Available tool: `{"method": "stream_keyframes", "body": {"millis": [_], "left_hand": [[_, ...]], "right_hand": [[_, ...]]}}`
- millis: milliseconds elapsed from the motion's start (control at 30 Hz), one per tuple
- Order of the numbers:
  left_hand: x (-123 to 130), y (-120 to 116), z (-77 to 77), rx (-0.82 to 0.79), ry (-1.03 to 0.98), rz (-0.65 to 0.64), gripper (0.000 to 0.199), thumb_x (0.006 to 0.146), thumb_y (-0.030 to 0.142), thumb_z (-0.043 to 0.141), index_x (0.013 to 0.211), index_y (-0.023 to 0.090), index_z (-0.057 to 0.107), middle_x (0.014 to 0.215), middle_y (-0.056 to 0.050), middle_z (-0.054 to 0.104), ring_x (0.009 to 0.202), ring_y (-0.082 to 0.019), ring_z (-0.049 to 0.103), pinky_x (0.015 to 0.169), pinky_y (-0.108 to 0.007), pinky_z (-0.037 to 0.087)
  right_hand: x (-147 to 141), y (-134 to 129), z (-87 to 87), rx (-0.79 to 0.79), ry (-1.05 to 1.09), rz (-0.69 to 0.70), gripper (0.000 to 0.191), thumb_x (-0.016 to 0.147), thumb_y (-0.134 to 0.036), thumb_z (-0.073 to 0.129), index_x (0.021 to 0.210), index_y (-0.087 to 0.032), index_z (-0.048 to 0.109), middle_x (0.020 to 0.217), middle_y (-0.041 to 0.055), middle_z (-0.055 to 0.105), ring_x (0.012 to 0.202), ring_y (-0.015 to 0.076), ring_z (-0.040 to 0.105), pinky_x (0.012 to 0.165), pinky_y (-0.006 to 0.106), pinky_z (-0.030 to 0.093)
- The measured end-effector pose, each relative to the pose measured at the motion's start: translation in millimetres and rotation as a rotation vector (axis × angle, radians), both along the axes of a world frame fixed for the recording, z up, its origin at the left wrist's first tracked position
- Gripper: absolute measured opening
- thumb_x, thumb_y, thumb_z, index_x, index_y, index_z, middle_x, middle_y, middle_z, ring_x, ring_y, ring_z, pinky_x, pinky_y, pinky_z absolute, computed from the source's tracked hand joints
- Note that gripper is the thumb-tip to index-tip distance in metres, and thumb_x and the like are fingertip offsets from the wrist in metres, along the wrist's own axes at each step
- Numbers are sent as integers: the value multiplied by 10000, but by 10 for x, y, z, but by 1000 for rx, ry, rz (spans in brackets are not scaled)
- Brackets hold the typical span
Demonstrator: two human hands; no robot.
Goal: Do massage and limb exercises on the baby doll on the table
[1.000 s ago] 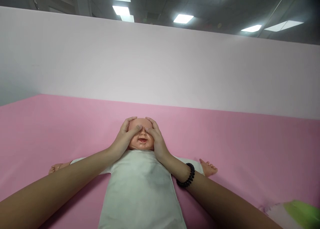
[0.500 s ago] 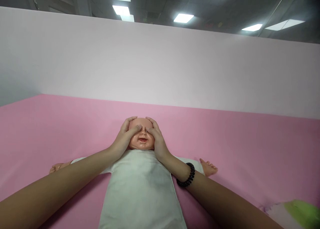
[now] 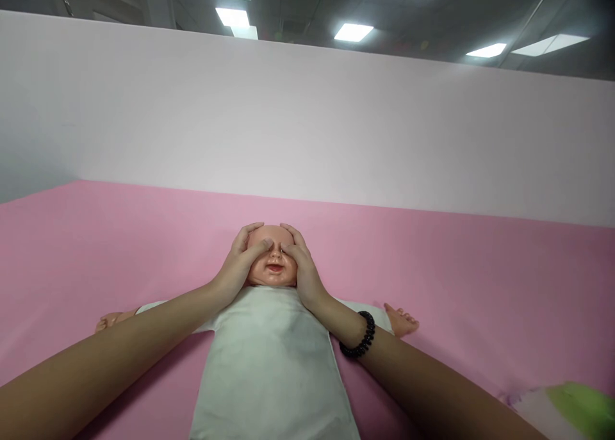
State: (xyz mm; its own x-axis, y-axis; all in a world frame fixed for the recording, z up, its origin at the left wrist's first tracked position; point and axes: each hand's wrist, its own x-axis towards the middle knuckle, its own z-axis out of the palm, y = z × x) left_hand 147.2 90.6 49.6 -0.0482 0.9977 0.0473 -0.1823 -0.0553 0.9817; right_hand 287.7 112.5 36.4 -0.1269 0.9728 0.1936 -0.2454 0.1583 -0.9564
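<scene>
A baby doll [image 3: 275, 275] lies on its back, its arms stretched out to both sides. It wears a white gown [image 3: 273, 357]. My left hand [image 3: 239, 260] cups the left side of the doll's head, with the thumb across the eye area beside the nose. On the opposite side my right hand [image 3: 306, 268] holds the head the same way, its thumb over the other eye. The fingers of both hands curve round toward the top of the head. Both of the doll's eyes are covered by my thumbs. A black beaded bracelet [image 3: 359, 336] circles my right wrist.
The doll rests on a pink padded surface [image 3: 456, 286]. A white wall panel [image 3: 307, 120] rises behind it. At the lower right lies a green and white item [image 3: 579, 407], partly cut off by the frame edge. Ceiling lights show above the panel.
</scene>
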Motion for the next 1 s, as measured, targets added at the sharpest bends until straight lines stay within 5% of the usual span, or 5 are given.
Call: {"method": "stream_keyframes", "body": {"millis": [367,567,700,1000], "left_hand": [[0,37,-35,-2,29,49,532,903,369,577,1422,263,528,1419,-94,587,1298,-294,598,1084,-430,508],[-177,-147,-135,200,308,-106,837,886,503,722,1624,388,343,1746,-15,228,1615,-318,174,1301,-494,231],[-260,-212,-188,227,422,-163,1033,806,547,820,1660,428,250,1780,-10,75,1628,-375,85,1289,-563,243],[-338,-198,-174,200,374,-227,951,852,517,781,1651,445,270,1778,15,88,1634,-350,71,1293,-538,245]], "right_hand": [[-7,33,-73,26,54,-12,572,830,-414,563,1383,-271,591,1543,19,530,1494,264,409,1276,438,302],[189,-30,-33,82,-56,226,782,790,-409,779,1520,-381,499,1631,-10,430,1535,292,362,1276,517,312],[365,3,-9,106,-132,370,1055,642,-336,936,1562,-449,432,1674,-21,356,1583,316,277,1282,566,283],[390,-40,73,-74,23,550,1131,666,-190,874,1612,-465,319,1668,14,383,1415,317,546,1146,540,501]]}}
